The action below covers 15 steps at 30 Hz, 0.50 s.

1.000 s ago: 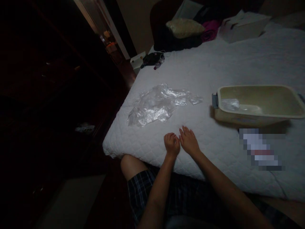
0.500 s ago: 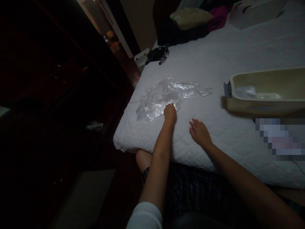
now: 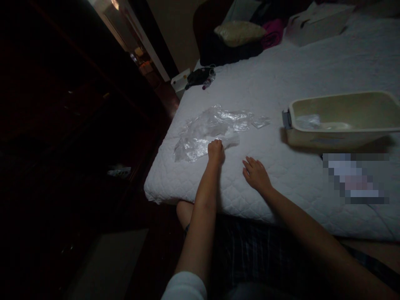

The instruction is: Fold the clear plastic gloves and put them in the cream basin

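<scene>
Plastic [image 3: 197, 146] in left hand [image 3: 216, 151], tub [image 3: 343, 131] (well apart)

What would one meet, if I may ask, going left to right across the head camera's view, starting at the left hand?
Bare left hand at crumpled clear plastic → bare right hand → beige plastic bin.

Between the crumpled clear plastic bags [image 3: 215, 118] and the long cream plastic bin [image 3: 337, 137], my hand can pass over the white quilted bed [image 3: 270, 146]. At right, the bin's raised wall stands in my way.
</scene>
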{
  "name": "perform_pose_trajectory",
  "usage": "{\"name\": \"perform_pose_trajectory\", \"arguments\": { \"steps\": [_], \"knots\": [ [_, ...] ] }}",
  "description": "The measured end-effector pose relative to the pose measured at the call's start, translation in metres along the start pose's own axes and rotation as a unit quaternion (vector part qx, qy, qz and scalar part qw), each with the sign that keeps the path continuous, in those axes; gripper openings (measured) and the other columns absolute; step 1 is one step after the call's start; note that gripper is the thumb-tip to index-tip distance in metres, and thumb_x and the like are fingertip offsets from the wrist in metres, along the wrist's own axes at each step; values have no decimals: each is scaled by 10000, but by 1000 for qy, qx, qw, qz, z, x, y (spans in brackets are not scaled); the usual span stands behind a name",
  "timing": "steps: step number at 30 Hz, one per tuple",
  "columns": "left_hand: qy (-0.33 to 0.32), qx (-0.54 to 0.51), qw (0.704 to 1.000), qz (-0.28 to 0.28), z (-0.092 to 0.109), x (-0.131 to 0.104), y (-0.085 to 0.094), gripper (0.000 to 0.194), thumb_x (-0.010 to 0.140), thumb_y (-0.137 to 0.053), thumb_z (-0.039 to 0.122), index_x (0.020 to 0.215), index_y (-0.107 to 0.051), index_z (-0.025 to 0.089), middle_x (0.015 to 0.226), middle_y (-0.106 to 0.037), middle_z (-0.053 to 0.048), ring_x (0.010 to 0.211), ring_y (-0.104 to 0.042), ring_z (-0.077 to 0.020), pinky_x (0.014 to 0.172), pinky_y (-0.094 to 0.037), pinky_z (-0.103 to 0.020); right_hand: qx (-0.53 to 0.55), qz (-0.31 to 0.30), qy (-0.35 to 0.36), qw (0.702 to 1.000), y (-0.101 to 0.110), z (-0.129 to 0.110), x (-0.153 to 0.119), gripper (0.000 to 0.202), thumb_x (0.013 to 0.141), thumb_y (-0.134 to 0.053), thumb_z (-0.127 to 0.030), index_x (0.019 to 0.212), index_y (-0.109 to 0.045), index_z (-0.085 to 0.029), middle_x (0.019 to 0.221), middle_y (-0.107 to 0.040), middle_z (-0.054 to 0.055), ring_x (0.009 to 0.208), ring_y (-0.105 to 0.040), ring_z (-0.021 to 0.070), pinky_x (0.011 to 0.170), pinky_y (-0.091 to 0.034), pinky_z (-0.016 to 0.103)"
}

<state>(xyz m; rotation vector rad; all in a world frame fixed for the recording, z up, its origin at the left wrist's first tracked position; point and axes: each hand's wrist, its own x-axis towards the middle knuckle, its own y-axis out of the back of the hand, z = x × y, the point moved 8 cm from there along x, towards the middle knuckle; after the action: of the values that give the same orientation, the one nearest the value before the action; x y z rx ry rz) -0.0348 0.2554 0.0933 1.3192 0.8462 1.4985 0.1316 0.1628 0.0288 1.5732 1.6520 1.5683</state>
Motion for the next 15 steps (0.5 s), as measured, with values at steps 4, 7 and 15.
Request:
{"name": "perform_pose_trajectory", "arguments": {
  "steps": [4,7,15],
  "knots": [
    [90,-182,976,84,-16,7,34,127,907,-465,114,883,-585,152,945,-630,-91,929,-570,-191,862,-410,-300,-4,10,3,1000,-1,1,0,407,930,-379,-257,1222,-611,-92,1356,-559,179,1274,-490,284,1059,-358,485],
    [138,-325,927,130,-19,-2,50,173,915,-469,161,761,-546,176,794,-593,-25,811,-552,-150,809,-419,-263,-3,17,5,1000,-1,2,0,403,925,-396,-253,1216,-616,-81,1348,-563,189,1260,-503,288,1058,-362,484],
    [225,-644,730,-40,26,-101,-11,375,910,-477,510,768,-541,169,708,-584,0,672,-576,-123,666,-461,-242,46,61,0,997,3,6,-1,425,903,-423,-276,1241,-604,-92,1283,-610,196,1211,-549,293,1032,-405,504]
  ]
}}
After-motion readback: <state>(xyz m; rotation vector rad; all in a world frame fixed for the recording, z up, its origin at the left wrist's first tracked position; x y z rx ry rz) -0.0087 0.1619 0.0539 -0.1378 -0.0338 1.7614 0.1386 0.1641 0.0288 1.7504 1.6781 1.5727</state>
